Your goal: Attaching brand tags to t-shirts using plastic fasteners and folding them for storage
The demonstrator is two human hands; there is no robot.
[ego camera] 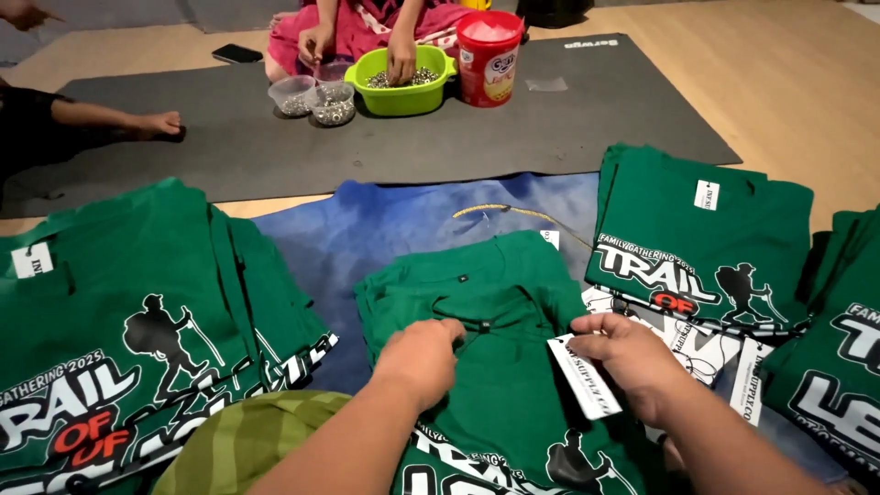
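A: Item one, far left?
B: Stack of folded green T-shirts (137,302) with a white hiker print, lying on the floor.

A: Next?
B: Left hand (422,357), curled almost shut, fingertips pinching the neckline of the middle green T-shirt (495,385). That shirt lies folded on a blue cloth (385,229), directly before the person.

A: And beside it?
B: Right hand (623,353), fingers bent, thumb and forefinger gripping a white paper tag (582,380) just above the shirt's right edge.

A: Further right?
B: Second stack of green printed T-shirts (706,229), then a third pile (839,367) at the frame edge.

A: Background?
B: Dark grey mat (513,128); on it a lime-green bowl (403,92) of small metal pieces with another person's hand (401,64) inside, two clear cups (316,99), a red tub (489,60).
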